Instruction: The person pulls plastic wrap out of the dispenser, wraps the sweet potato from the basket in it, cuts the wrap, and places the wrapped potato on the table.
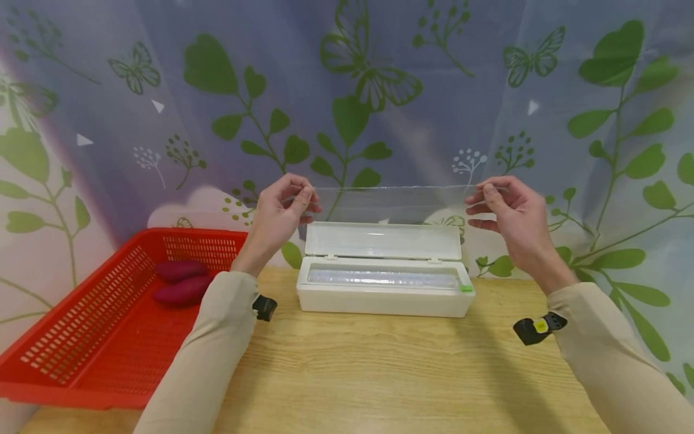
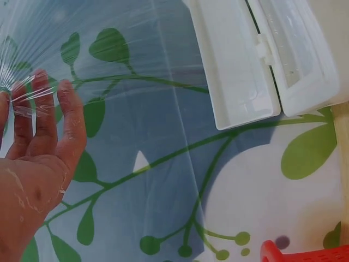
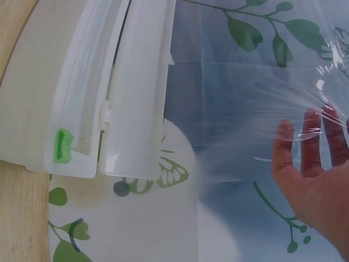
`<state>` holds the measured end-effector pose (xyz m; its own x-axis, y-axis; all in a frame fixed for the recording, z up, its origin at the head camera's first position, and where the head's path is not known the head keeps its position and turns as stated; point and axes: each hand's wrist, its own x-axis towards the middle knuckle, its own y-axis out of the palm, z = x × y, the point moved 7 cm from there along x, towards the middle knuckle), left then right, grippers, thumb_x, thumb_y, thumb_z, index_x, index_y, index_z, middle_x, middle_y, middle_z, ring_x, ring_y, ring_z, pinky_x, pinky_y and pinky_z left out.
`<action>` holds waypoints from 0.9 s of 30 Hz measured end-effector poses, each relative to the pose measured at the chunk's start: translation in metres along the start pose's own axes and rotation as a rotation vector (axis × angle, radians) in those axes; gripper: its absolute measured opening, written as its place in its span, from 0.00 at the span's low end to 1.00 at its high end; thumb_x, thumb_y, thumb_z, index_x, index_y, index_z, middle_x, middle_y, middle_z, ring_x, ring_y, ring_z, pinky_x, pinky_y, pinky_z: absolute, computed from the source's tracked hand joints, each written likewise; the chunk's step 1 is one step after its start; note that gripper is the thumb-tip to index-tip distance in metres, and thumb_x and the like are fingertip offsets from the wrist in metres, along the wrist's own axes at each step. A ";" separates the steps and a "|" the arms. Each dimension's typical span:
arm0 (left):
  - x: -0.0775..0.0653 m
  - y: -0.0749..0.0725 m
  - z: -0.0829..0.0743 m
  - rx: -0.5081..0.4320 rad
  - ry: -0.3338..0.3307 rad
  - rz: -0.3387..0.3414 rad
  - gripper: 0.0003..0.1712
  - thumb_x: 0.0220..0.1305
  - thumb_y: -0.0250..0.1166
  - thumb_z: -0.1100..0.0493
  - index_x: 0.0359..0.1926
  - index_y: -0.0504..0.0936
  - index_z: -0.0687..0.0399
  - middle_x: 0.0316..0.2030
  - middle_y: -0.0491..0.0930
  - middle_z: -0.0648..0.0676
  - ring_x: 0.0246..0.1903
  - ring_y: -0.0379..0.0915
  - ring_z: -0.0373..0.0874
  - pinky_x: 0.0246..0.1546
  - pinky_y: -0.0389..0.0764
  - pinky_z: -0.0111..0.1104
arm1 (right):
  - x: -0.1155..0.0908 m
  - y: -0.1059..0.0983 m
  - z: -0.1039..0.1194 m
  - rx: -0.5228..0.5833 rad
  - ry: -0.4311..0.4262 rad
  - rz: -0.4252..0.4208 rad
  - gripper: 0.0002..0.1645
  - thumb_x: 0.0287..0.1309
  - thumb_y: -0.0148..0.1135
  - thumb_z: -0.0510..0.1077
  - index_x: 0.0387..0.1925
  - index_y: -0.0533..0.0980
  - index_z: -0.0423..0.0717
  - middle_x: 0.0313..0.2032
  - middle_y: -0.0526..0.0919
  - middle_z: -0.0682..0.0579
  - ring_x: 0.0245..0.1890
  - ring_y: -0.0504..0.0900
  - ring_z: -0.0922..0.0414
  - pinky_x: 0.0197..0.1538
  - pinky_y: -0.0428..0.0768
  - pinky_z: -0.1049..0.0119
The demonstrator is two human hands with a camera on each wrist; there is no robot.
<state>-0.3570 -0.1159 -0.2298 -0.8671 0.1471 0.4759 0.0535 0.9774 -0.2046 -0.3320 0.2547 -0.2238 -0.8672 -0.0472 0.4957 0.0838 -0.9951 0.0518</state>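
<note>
A clear sheet of plastic wrap is stretched between both hands, above and behind a white wrap dispenser box. My left hand pinches its left corner between thumb and fingers; in the left wrist view the film gathers in creases at the fingertips. With thumb and fingers, my right hand pinches the right corner, and creases fan out from it in the right wrist view. The dispenser's lid stands raised at the back. A roll shows through its window, and a green slide cutter sits at the right end.
A red plastic basket stands at the left, holding two purple sweet potatoes. The wooden table extends in front of the dispenser. Behind it hangs a curtain printed with leaves and butterflies.
</note>
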 end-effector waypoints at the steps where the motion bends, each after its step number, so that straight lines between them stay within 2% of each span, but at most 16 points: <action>1: 0.000 0.000 -0.001 0.002 0.004 -0.002 0.09 0.77 0.58 0.53 0.47 0.77 0.53 0.43 0.82 0.58 0.45 0.84 0.55 0.46 0.88 0.38 | 0.000 0.000 0.001 -0.003 -0.003 -0.001 0.13 0.71 0.60 0.45 0.50 0.77 0.40 0.37 0.89 0.54 0.36 0.88 0.59 0.40 0.89 0.66; 8: 0.000 0.001 -0.009 -0.012 0.021 -0.018 0.09 0.77 0.58 0.54 0.47 0.77 0.54 0.45 0.81 0.63 0.46 0.83 0.59 0.45 0.88 0.37 | 0.000 -0.001 0.005 0.007 -0.008 -0.004 0.14 0.71 0.60 0.45 0.50 0.77 0.40 0.38 0.89 0.53 0.37 0.88 0.58 0.40 0.89 0.66; 14: 0.001 0.001 -0.012 -0.010 0.030 -0.044 0.08 0.77 0.58 0.54 0.46 0.77 0.53 0.42 0.82 0.54 0.42 0.84 0.47 0.45 0.88 0.38 | 0.000 0.000 0.010 0.013 -0.021 -0.002 0.14 0.71 0.60 0.45 0.51 0.77 0.40 0.38 0.89 0.53 0.37 0.88 0.58 0.40 0.88 0.66; 27: 0.005 -0.002 -0.022 0.010 0.057 -0.103 0.07 0.77 0.57 0.54 0.46 0.77 0.53 0.41 0.82 0.53 0.41 0.85 0.46 0.44 0.88 0.36 | 0.004 0.004 0.021 0.042 -0.065 -0.022 0.14 0.71 0.60 0.44 0.50 0.77 0.38 0.36 0.89 0.51 0.35 0.88 0.57 0.39 0.89 0.66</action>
<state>-0.3507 -0.1141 -0.2084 -0.8382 0.0543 0.5426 -0.0396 0.9863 -0.1600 -0.3246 0.2519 -0.2031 -0.8356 -0.0181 0.5490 0.0868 -0.9913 0.0994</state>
